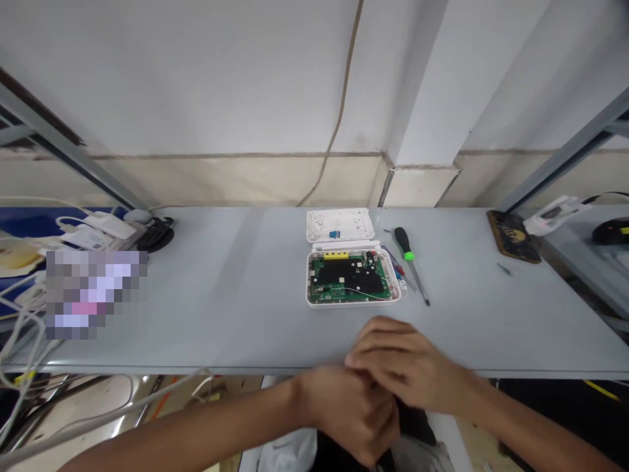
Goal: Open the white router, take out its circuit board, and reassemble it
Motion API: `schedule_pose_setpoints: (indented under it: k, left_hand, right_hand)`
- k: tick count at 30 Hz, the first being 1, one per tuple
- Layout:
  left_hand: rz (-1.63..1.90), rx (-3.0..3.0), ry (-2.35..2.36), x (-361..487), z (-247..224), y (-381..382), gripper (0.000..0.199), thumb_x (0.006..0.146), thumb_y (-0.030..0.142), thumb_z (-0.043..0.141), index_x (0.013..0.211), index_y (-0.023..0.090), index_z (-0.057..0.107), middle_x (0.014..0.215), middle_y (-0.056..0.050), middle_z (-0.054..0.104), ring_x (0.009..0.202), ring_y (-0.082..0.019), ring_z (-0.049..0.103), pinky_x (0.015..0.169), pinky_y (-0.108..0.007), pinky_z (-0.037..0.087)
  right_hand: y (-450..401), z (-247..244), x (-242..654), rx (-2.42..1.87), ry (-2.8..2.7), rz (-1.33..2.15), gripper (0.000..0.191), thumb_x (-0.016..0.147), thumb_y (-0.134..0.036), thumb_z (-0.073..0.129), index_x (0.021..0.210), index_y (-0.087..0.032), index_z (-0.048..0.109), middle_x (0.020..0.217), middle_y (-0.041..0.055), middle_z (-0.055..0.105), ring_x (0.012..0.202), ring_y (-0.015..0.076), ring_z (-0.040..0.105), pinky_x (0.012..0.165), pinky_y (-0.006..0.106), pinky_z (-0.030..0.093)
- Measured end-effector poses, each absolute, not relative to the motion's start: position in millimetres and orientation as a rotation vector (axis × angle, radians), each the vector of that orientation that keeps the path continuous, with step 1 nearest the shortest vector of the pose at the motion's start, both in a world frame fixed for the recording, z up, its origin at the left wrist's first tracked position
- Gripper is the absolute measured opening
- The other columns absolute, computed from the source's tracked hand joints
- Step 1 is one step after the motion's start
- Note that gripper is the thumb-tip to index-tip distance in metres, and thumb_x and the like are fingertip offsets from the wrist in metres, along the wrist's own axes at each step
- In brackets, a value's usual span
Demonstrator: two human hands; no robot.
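Note:
My left hand [351, 410] is closed in a fist at the table's front edge; what it holds, if anything, is hidden. Over it lies my right hand [405, 364], its fingers bent together around the left fist. Beyond both hands sits an open white device case with a green circuit board [351, 278] inside. Its white cover [340, 225] lies behind it with a small blue part [335, 234] on it. A screwdriver [411, 265] with a black and green handle rests to the right of the case.
White chargers and cables [93, 235] crowd the left end of the grey table [236, 282]. A pixelated patch covers something there. At the right are a dark block [514, 237], a white device [555, 215] and metal shelf posts. A wall stands behind.

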State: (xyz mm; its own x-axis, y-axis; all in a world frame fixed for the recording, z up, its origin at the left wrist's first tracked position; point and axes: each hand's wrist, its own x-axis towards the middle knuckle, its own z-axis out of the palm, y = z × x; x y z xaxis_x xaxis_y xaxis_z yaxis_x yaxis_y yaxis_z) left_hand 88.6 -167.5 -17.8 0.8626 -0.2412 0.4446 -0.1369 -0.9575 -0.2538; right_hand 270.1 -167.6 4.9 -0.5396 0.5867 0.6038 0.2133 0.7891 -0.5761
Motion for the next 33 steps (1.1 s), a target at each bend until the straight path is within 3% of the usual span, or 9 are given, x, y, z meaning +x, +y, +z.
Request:
schedule_pose_setpoints:
  k: [3, 6, 10, 14, 19, 23, 26, 30, 33]
  left_hand:
    - [-0.786, -2.795, 0.185, 77.8, 6.0, -146.1, 0.016, 0.091, 0.016, 0.062, 0.082, 0.015, 0.075, 0.062, -0.003, 0.058, 0.057, -0.014, 0.054, 0.048, -0.028, 0.043]
    - [-0.786, -2.799, -0.262, 54.6, 19.5, -129.6, 0.016, 0.097, 0.016, 0.058, 0.094, 0.014, 0.073, 0.067, -0.002, 0.062, 0.066, -0.016, 0.059, 0.051, -0.029, 0.044]
    - [-0.851, -2.788, -0.793, 24.8, 18.0, -109.5, 0.012, 0.100, 0.014, 0.057, 0.099, 0.018, 0.069, 0.078, -0.002, 0.068, 0.075, -0.016, 0.063, 0.061, -0.028, 0.048]
    - [-0.801, -2.816, -0.951, 12.7, 16.4, -88.0, 0.013, 0.103, 0.017, 0.057, 0.100, 0.020, 0.070, 0.087, -0.003, 0.071, 0.081, -0.016, 0.065, 0.066, -0.027, 0.050]
    - [-0.651, -2.920, -0.993, 7.7, 26.1, -63.4, 0.016, 0.105, 0.026, 0.057, 0.103, 0.020, 0.072, 0.097, -0.005, 0.073, 0.092, -0.019, 0.068, 0.074, -0.030, 0.054]
    - [-0.653, -2.965, -1.078, 7.0, 34.4, -46.9, 0.019, 0.105, 0.026, 0.057, 0.101, 0.019, 0.074, 0.097, -0.006, 0.075, 0.090, -0.019, 0.069, 0.076, -0.031, 0.054]
    - [-0.852, -3.120, -1.191, 18.6, 44.6, -34.7, 0.019, 0.101, 0.028, 0.061, 0.093, 0.020, 0.076, 0.094, -0.005, 0.076, 0.083, -0.017, 0.069, 0.070, -0.029, 0.053]
    - [-1.766, -3.073, -1.431, 49.7, 66.5, -10.2, 0.032, 0.104, 0.038, 0.052, 0.091, 0.018, 0.074, 0.080, -0.004, 0.074, 0.068, -0.013, 0.066, 0.056, -0.024, 0.049]
    - [-1.583, -3.056, -1.391, 69.5, 76.3, 12.3, 0.028, 0.099, 0.036, 0.060, 0.085, 0.018, 0.075, 0.079, -0.003, 0.075, 0.068, -0.012, 0.065, 0.057, -0.023, 0.047]
  right_hand:
    - [-168.6, -3.5, 290.6, -0.720, -1.983, 0.545, 0.034, 0.093, 0.001, 0.061, 0.117, -0.019, 0.073, 0.100, 0.0054, 0.079, 0.092, 0.0170, 0.069, 0.080, 0.034, 0.060]
    - [-171.3, -17.7, 305.8, -0.847, -1.908, 0.480, 0.036, 0.092, -0.001, 0.065, 0.119, -0.022, 0.074, 0.099, 0.0051, 0.079, 0.089, 0.0195, 0.071, 0.078, 0.037, 0.062]
    - [-170.0, -29.5, 310.8, -0.938, -1.842, 0.344, 0.026, 0.089, -0.005, 0.071, 0.108, -0.022, 0.075, 0.083, 0.0021, 0.077, 0.069, 0.0168, 0.067, 0.065, 0.033, 0.059]
    - [-166.1, -31.2, 304.5, -0.951, -1.785, 0.279, 0.020, 0.091, -0.005, 0.068, 0.103, -0.020, 0.074, 0.068, -0.0013, 0.067, 0.057, 0.0132, 0.057, 0.054, 0.028, 0.051]
    - [-157.5, -23.8, 307.9, -0.936, -1.818, 0.207, 0.023, 0.090, -0.002, 0.068, 0.104, -0.020, 0.072, 0.079, 0.0012, 0.072, 0.068, 0.0142, 0.064, 0.065, 0.030, 0.056]
    - [-126.1, -6.0, 322.2, -0.973, -1.886, 0.068, 0.018, 0.091, -0.005, 0.069, 0.101, -0.021, 0.072, 0.082, 0.0024, 0.075, 0.069, 0.0155, 0.065, 0.069, 0.034, 0.056]
    - [-87.2, 4.6, 331.2, -0.925, -1.888, 0.002, 0.013, 0.093, -0.010, 0.068, 0.098, -0.021, 0.074, 0.081, 0.0032, 0.075, 0.070, 0.0165, 0.065, 0.064, 0.034, 0.055]
    - [-40.1, 5.8, 337.8, -0.857, -1.841, -0.171, 0.011, 0.092, -0.013, 0.068, 0.095, -0.020, 0.076, 0.074, 0.0027, 0.074, 0.060, 0.0148, 0.061, 0.057, 0.032, 0.052]
    - [-25.8, 0.1, 339.0, -0.915, -1.778, -0.221, 0.011, 0.094, -0.017, 0.065, 0.091, -0.019, 0.076, 0.069, 0.0023, 0.071, 0.057, 0.0144, 0.060, 0.053, 0.030, 0.049]
